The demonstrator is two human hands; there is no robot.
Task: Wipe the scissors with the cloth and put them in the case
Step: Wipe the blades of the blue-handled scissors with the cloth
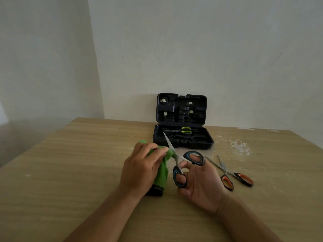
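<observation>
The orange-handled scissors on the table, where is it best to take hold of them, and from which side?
Grip the orange-handled scissors by the handle loops, coming from the near right side. They lie flat and open, loops toward the person, blade tips pointing away to the case, so this probably keeps fingers off the edges.

1. A wooden table [70,172] fills the lower frame, with a pale wall behind it.
2. Centre frame, the left hand [141,168] grips a green cloth [161,173] bunched against the blade of the blue-handled scissors [181,165].
3. The right hand [201,179] holds those scissors, with fingers through both loops; the blades are spread open.
4. Behind them, an open dark case [181,137] leans its lid on the wall; green-handled scissors [181,130] lie inside.
5. Right of centre, orange-handled scissors [232,175] lie open on the table.
</observation>
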